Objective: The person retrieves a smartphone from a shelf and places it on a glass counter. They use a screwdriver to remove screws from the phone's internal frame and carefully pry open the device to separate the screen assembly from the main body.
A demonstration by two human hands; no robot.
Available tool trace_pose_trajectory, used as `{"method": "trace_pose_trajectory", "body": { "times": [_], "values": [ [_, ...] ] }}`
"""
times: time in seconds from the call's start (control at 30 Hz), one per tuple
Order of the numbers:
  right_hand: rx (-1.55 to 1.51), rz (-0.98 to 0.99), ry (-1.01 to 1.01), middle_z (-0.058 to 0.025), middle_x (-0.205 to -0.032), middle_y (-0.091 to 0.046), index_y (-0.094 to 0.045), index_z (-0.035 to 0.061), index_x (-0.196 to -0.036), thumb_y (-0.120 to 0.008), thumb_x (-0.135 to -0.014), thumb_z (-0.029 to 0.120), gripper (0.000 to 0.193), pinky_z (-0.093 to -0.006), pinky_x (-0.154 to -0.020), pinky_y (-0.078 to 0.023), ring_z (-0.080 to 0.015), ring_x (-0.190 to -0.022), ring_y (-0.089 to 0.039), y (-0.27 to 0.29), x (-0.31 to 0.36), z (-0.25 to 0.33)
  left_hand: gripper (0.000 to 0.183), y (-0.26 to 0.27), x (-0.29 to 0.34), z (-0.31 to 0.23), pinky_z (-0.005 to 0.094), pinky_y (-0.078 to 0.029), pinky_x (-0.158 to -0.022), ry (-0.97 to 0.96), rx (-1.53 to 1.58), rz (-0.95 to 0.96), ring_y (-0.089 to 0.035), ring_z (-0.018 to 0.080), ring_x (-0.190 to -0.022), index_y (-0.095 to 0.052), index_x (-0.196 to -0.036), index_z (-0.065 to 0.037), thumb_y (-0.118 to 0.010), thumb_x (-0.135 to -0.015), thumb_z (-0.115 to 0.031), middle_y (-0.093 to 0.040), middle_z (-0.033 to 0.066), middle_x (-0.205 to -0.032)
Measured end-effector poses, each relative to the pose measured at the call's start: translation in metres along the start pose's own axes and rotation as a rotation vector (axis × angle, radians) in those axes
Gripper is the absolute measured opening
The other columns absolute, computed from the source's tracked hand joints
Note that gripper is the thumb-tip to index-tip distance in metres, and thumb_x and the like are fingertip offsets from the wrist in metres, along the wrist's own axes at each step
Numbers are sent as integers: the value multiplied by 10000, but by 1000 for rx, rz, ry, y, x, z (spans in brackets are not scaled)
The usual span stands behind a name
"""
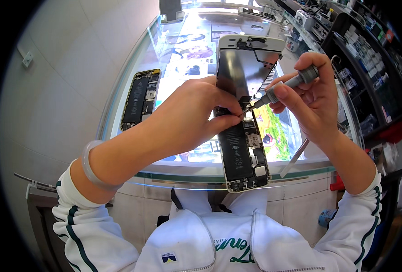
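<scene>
An opened smartphone stands before me: its black-battery body (236,149) at the near end, its white-framed display assembly (230,68) folded back beyond it. In my right hand (312,97) is a grey screwdriver (282,88), its thin shaft angled down-left to the joint between the two halves. My left hand (205,106) reaches across the phone's left edge, thumb and forefinger pinched beside the screwdriver tip; what they grip is hidden. A second opened phone body (140,99) lies at the left. Right of the phone rests a slim pale tool (295,157).
The glass-topped counter (174,167) is lit, with printed pictures (196,52) under or on it. Its near edge faces my body. Shelves (369,68) crowded with small goods line the right; a pale wall (74,68) with a socket (27,59) is at the left.
</scene>
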State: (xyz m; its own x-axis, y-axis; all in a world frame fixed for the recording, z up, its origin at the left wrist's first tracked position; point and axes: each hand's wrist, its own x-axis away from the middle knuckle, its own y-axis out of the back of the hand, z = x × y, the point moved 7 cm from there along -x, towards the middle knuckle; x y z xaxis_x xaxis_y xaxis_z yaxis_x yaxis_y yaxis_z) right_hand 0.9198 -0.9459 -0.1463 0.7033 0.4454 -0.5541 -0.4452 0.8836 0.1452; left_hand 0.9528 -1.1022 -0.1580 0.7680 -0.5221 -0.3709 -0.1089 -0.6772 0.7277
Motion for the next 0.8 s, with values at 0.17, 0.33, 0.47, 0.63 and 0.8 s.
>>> {"method": "trace_pose_trajectory", "body": {
  "times": [0.17,0.33,0.47,0.63,0.8],
  "values": [
    [8,1,-1,-60,-806,-620,-346,55,-1090,-670,-851,34,403,-192,-581,-534,-72,-684,-629,0,0,1,101,1,0,0,337,-483,-751,20,-12,-2,-630,274,-818,-688,-832,-11,-712,-746,-59,-656,119,-918],
    [18,-3,7,-56,-795,-612,-350,57,-1088,-680,-847,49,408,-192,-577,-533,-73,-673,-629,1,0,1,117,0,0,-1,352,-487,-770,38,14,9,-623,293,-840,-695,-853,-4,-686,-749,-55,-647,134,-912],
    [23,2,11,-57,-797,-610,-352,58,-1084,-690,-843,63,415,-191,-575,-532,-75,-670,-630,1,0,1,128,-1,0,0,362,-486,-777,54,27,19,-617,306,-853,-700,-860,-6,-678,-746,-61,-644,140,-909],
    [26,1,10,-56,-796,-608,-352,60,-1080,-695,-841,69,418,-194,-577,-532,-76,-674,-631,1,0,1,107,-1,1,0,324,-489,-769,34,-13,11,-634,265,-821,-691,-846,0,-703,-752,-48,-660,119,-899],
    [20,2,14,-58,-800,-608,-351,61,-1079,-692,-840,59,416,-196,-592,-534,-85,-686,-633,1,0,1,111,-1,1,1,326,-486,-772,40,-4,9,-632,265,-826,-693,-849,-3,-704,-750,-50,-657,117,-901]
  ]
}}
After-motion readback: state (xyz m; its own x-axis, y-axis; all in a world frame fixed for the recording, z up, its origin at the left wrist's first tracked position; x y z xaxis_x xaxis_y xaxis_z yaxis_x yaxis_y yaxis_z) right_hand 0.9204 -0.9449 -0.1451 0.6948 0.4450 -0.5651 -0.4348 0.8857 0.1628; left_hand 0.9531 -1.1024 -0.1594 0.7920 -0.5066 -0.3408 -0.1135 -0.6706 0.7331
